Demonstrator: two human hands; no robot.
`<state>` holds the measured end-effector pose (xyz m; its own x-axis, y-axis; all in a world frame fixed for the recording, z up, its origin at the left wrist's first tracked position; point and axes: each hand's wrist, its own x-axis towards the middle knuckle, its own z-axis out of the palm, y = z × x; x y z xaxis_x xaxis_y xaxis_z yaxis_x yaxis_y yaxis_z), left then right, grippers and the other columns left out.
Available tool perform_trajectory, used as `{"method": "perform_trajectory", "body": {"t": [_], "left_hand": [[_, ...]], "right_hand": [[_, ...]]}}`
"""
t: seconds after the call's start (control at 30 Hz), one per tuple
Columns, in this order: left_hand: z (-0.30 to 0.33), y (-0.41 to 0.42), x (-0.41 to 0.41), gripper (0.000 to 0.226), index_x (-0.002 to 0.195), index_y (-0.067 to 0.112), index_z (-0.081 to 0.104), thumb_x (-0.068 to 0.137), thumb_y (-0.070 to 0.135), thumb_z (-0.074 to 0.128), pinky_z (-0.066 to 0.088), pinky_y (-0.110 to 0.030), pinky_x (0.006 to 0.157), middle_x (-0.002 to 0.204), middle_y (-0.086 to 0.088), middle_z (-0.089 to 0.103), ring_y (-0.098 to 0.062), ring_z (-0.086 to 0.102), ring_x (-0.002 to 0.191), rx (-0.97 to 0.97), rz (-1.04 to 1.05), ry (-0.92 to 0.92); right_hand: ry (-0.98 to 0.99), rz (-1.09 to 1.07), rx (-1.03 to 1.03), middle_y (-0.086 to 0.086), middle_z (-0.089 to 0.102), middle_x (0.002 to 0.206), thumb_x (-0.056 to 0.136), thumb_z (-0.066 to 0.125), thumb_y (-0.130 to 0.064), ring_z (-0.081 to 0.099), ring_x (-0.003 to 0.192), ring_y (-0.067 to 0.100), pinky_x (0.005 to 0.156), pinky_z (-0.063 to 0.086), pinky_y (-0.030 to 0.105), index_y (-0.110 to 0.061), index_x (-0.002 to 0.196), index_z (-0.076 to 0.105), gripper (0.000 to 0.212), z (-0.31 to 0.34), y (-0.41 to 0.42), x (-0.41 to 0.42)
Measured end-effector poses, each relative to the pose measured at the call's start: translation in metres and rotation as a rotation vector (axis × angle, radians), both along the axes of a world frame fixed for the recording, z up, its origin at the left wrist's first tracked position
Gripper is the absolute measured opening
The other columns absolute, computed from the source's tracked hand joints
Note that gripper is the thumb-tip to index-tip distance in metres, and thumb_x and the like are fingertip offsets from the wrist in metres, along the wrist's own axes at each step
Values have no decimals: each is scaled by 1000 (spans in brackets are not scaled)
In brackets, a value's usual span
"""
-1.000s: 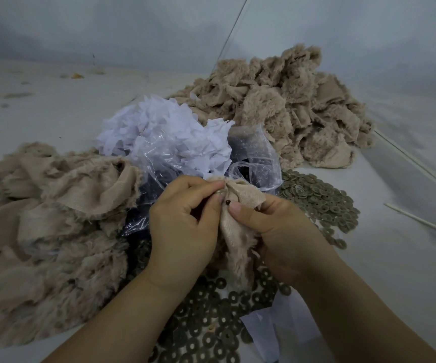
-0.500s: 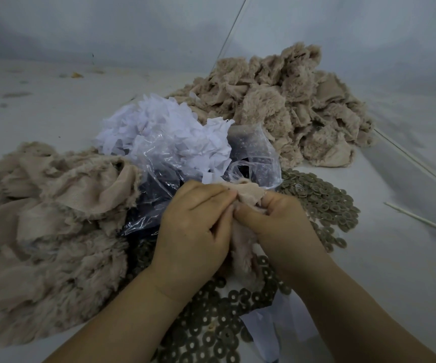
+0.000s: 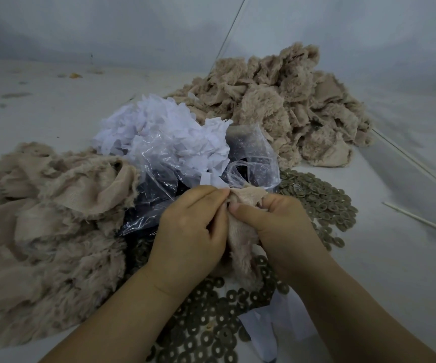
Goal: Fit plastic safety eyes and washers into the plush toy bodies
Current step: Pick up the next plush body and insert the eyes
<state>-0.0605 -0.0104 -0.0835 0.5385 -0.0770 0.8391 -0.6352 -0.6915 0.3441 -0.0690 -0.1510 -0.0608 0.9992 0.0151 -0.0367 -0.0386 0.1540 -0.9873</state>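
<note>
A beige plush body [image 3: 243, 231], turned inside out, hangs between both hands at the centre. My left hand [image 3: 193, 231] pinches its top edge, fingertips pressed against the cloth. My right hand [image 3: 277, 226] grips the other side, thumb pressing toward the left fingers. The eye and washer are hidden between the fingers. Olive-grey washers [image 3: 321, 203] lie spread on the table to the right, and more washers [image 3: 211, 331] lie below the hands. A clear plastic bag [image 3: 164, 174] holding dark eyes sits just behind the hands.
A heap of beige plush bodies [image 3: 44, 226] lies at the left, another heap of plush bodies [image 3: 285, 111] at the back right. White paper scraps [image 3: 156, 132] pile behind the bag. A thin white stick [image 3: 421, 221] lies at the right on the white table [image 3: 395, 258].
One second ago a small dark eye stem showed between the fingertips. The hands have since closed together over it and the thumbs press the cloth; the stem is hidden now.
</note>
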Motion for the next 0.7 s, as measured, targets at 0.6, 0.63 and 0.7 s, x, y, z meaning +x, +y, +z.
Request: {"method": "perform_trajectory", "body": {"t": [0.6,0.63,0.7], "left_hand": [[7,5,6,9,85,9,79,77,4,79,45,-5,79,85,2,70,-5,64,88,-180,-231,359],[6,5,6,8,83,9,79,77,4,79,45,-5,78,84,2,70,-5,64,87,-173,-235,360],[6,4,6,7,82,7,79,76,3,79,46,-5,77,83,4,68,-4,64,85,-169,-254,370]], "right_hand": [[22,2,121,33,70,96,91,69,-9,70,94,44,88,58,50,5,94,75,16,-13,-3,8],[14,8,106,29,73,91,91,68,-7,72,89,41,81,61,44,3,91,76,13,-14,-4,8],[-5,15,68,23,74,82,92,66,-5,72,77,31,70,61,35,-3,80,78,17,-14,-5,7]]}}
